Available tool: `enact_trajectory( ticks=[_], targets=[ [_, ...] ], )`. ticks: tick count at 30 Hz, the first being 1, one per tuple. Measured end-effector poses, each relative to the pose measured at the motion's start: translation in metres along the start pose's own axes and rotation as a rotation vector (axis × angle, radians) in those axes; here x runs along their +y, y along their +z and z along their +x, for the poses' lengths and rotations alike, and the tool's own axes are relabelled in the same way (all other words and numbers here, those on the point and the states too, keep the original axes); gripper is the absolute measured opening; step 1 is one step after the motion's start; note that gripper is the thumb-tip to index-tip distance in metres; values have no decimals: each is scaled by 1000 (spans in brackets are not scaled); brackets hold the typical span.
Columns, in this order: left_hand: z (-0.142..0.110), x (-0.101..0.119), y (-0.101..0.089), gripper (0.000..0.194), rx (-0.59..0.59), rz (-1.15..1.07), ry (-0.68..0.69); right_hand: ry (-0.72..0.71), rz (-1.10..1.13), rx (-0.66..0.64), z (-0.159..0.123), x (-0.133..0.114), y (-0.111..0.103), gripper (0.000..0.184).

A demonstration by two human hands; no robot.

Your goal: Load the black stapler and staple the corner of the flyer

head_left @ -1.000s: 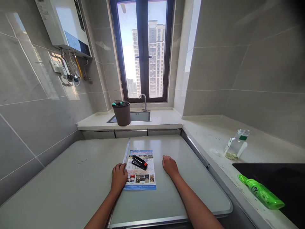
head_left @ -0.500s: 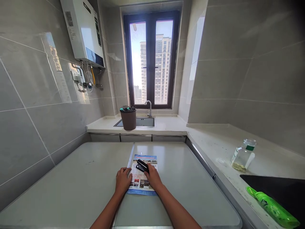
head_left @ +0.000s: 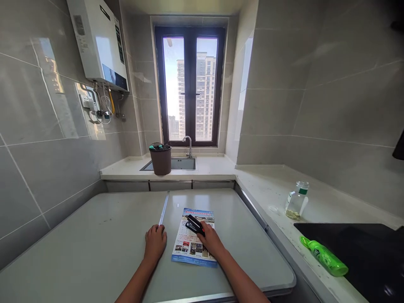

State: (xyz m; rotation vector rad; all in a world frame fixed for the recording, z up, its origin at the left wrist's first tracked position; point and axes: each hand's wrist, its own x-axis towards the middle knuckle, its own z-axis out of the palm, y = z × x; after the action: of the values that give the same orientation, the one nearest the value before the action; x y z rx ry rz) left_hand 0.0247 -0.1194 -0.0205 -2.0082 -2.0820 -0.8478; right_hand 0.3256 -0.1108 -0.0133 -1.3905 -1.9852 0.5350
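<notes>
In the head view a black stapler lies slantwise over the upper part of a printed flyer with a blue border. My right hand grips the stapler's near end, its fingers wrapped round it above the paper. To the left of the flyer, my left hand rests flat on the pale folding table, close to the table's centre seam, holding nothing. A gap of bare table separates it from the paper. Whether a sheet sits between the stapler's jaws cannot be seen.
Behind the table, a brown bin stands at the sink with its faucet. On the right counter are a glass jar, a green bottle and a black cooktop. A water heater hangs on the left wall.
My left hand has come off the flyer's left edge onto the table. The flyer and the stapler in my right hand have shifted slightly right. The camera view has turned a little right.
</notes>
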Motion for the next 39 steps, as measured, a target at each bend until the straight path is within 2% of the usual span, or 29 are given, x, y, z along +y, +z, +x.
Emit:
enact_trajectory(
  ticks=[3, 5, 9, 13, 19, 24, 26, 29, 33, 39],
  targets=[
    [-2, 19, 6, 32, -31, -122, 178, -15, 20, -1, 0, 0, -4, 39],
    [-4, 36, 13, 36, -132, -252, 261, -42, 41, -13, 3, 0, -7, 37],
    [-14, 66, 29, 42, -216, -233, 236, -89, 68, -5, 9, 4, -16, 35],
    [-22, 80, 33, 39, -209, -99, 171, -80, 101, 44, 7, 8, -19, 45],
    [-23, 86, 24, 36, -198, -109, 243, -74, 157, 91, -11, 13, -13, 55],
    [-22, 87, 30, 38, -240, -107, 226, 17, 152, 177, -19, 12, -11, 55],
    [-20, 88, 33, 40, -256, -110, 190, 52, 134, 252, -20, 11, -13, 45],
    [-19, 88, 36, 44, -286, -115, 154, 23, 141, 377, -20, 10, -21, 16],
    [-20, 85, 37, 45, -293, -149, 153, -5, 187, 458, -19, 14, -27, 50],
    [-16, 74, 40, 38, -294, -259, 120, 32, 199, 422, -16, 24, -15, 63]
  ],
)
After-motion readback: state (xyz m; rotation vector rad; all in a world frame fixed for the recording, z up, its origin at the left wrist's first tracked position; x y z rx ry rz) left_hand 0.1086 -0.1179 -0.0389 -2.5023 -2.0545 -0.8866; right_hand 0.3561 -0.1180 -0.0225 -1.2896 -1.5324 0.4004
